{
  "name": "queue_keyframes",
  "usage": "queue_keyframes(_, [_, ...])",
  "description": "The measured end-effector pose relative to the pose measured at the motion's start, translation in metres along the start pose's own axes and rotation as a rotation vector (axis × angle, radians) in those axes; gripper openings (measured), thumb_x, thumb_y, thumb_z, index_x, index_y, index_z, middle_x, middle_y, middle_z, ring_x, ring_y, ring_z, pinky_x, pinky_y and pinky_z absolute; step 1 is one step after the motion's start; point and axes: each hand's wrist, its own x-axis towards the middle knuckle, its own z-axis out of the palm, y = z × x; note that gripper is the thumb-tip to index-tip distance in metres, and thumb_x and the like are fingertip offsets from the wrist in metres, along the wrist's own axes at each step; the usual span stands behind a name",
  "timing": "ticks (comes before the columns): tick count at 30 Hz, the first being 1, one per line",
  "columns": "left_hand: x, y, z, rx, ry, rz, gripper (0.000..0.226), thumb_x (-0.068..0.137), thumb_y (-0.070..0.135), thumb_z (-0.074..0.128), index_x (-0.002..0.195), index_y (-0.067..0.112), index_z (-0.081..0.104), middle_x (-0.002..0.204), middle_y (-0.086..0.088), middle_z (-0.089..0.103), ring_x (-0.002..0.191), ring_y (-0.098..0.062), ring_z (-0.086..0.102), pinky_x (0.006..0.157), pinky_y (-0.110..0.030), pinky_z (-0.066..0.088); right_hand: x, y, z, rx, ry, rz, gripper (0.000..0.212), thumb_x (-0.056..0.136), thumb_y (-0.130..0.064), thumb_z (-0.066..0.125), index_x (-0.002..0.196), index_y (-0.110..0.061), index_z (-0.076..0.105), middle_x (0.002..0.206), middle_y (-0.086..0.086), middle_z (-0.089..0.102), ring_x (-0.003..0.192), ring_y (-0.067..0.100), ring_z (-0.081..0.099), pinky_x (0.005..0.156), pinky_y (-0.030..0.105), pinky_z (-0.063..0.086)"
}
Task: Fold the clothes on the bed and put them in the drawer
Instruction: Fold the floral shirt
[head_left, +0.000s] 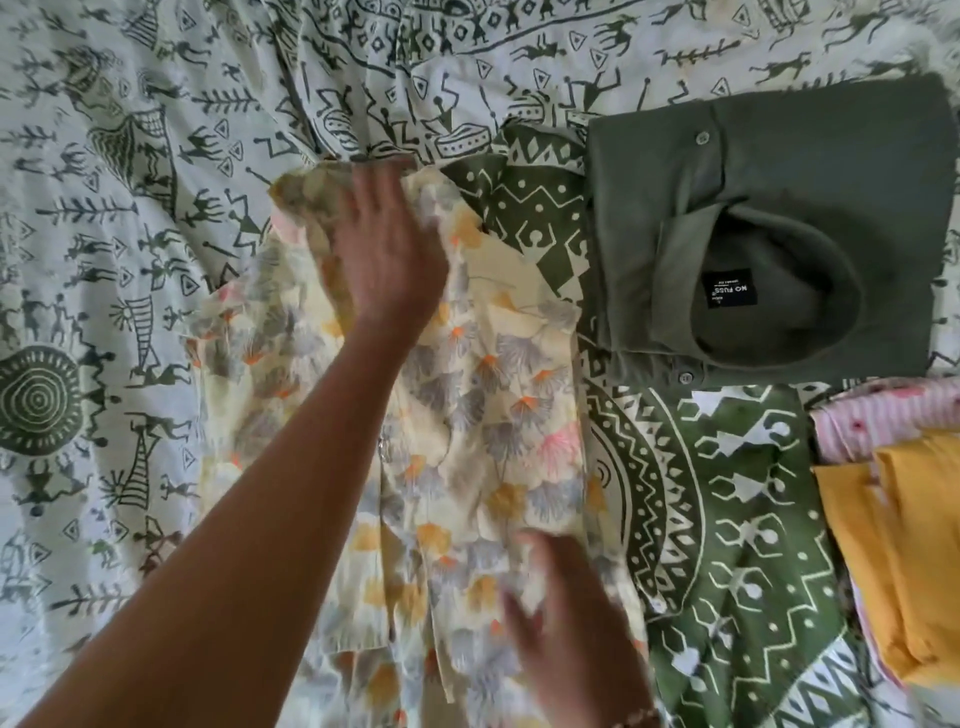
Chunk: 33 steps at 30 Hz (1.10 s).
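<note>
A cream floral garment (498, 415) with grey, orange and pink flowers lies spread on the bed in the middle of the view. My left hand (384, 244) reaches across to its far end and lies flat on the cloth, fingers straight. My right hand (566, 629) rests on the garment's near part at the bottom, blurred, with fingers spread over the fabric. A folded dark green shirt (779, 171) with a black neck label lies to the right of the floral garment.
The bed is covered by a white and green sheet (104, 260) printed with tribal figures. At the right edge sits a stack of folded clothes: a mustard yellow piece (904, 545) and a pink striped one (883, 421).
</note>
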Motion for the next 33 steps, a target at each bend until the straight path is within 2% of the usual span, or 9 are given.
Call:
queue_keyframes(3, [0.004, 0.02, 0.009, -0.005, -0.34, 0.418, 0.048, 0.089, 0.035, 0.054, 0.134, 0.023, 0.043, 0.144, -0.006, 0.039, 0.139, -0.028, 0.023, 0.117, -0.047, 0.01, 0.01, 0.034, -0.016, -0.025, 0.328, 0.126, 0.052, 0.087, -0.036, 0.057, 0.132, -0.023, 0.036, 0.128, -0.005, 0.042, 0.112, 0.009, 0.042, 0.092, 0.014, 0.036])
queue_keyframes(5, [0.001, 0.029, 0.02, 0.071, -0.49, 0.596, 0.049, 0.089, 0.039, 0.055, 0.134, 0.024, 0.045, 0.144, -0.004, 0.04, 0.141, -0.026, 0.018, 0.116, -0.048, -0.002, 0.011, 0.054, -0.014, -0.048, 0.31, 0.223, 0.054, 0.083, -0.04, 0.062, 0.127, -0.015, 0.044, 0.122, 0.002, 0.048, 0.112, 0.017, 0.045, 0.097, 0.028, 0.039])
queue_keyframes(8, [0.001, 0.034, 0.028, 0.142, -0.494, 0.716, 0.035, 0.09, 0.032, 0.054, 0.124, 0.021, 0.054, 0.131, -0.005, 0.048, 0.134, -0.028, 0.03, 0.116, -0.05, -0.001, 0.006, 0.061, 0.0, 0.245, 0.231, 0.206, 0.038, 0.076, -0.037, 0.072, 0.101, -0.012, 0.058, 0.095, 0.0, 0.06, 0.093, 0.016, 0.058, 0.08, 0.023, 0.046])
queue_keyframes(12, [0.003, 0.042, 0.033, 0.089, -0.392, 0.628, 0.023, 0.09, 0.028, 0.054, 0.11, 0.019, 0.061, 0.124, -0.006, 0.05, 0.125, -0.031, 0.036, 0.116, -0.053, 0.002, -0.003, 0.066, 0.023, 0.312, 0.424, 0.104, 0.027, 0.073, -0.015, 0.076, 0.081, -0.012, 0.051, 0.071, -0.004, 0.053, 0.072, -0.004, 0.056, 0.056, 0.005, 0.037])
queue_keyframes(15, [-0.02, 0.057, 0.031, 0.079, -0.305, 0.505, 0.028, 0.09, 0.024, 0.053, 0.118, 0.02, 0.055, 0.135, -0.006, 0.043, 0.131, -0.029, 0.032, 0.117, -0.053, 0.001, -0.001, 0.062, 0.03, 0.341, 0.458, 0.15, 0.021, 0.083, -0.007, 0.066, 0.1, -0.002, 0.055, 0.093, 0.012, 0.065, 0.08, 0.02, 0.063, 0.058, 0.018, 0.043])
queue_keyframes(19, [-0.081, 0.053, 0.022, -0.119, -0.158, 0.347, 0.033, 0.094, 0.018, 0.047, 0.127, 0.02, 0.049, 0.138, -0.007, 0.044, 0.133, -0.027, 0.033, 0.116, -0.05, 0.003, -0.001, 0.055, 0.025, 0.224, 0.755, 0.079, 0.047, 0.071, 0.013, 0.064, 0.115, 0.003, 0.053, 0.11, 0.012, 0.052, 0.096, 0.021, 0.052, 0.082, 0.017, 0.043])
queue_keyframes(24, [-0.121, 0.021, 0.035, 0.062, -0.502, 0.503, 0.053, 0.098, 0.045, 0.018, 0.148, 0.035, 0.002, 0.158, 0.001, -0.003, 0.145, -0.028, -0.009, 0.116, -0.051, -0.009, 0.004, 0.058, 0.021, 0.499, 0.478, -0.008, 0.055, 0.083, -0.014, 0.066, 0.13, -0.006, 0.039, 0.125, 0.004, 0.049, 0.111, 0.01, 0.053, 0.094, 0.019, 0.045])
queue_keyframes(29, [-0.117, 0.011, 0.051, 0.133, -0.541, 0.562, 0.054, 0.095, 0.051, 0.007, 0.144, 0.038, -0.012, 0.159, 0.0, -0.007, 0.144, -0.031, -0.011, 0.115, -0.055, -0.006, -0.001, 0.07, 0.022, 0.191, 0.648, -0.054, 0.035, 0.067, -0.016, 0.082, 0.097, -0.011, 0.064, 0.104, -0.001, 0.042, 0.088, -0.01, 0.047, 0.061, 0.019, 0.048])
queue_keyframes(33, [-0.134, 0.019, 0.034, 0.044, -0.55, 0.427, 0.058, 0.097, 0.046, 0.021, 0.146, 0.035, -0.007, 0.159, -0.001, -0.006, 0.145, -0.03, -0.011, 0.114, -0.057, -0.008, -0.013, 0.073, 0.031, 0.115, 0.577, 0.006, 0.026, 0.063, -0.016, 0.085, 0.077, -0.004, 0.067, 0.101, 0.014, 0.046, 0.09, 0.023, 0.051, 0.076, 0.037, 0.049])
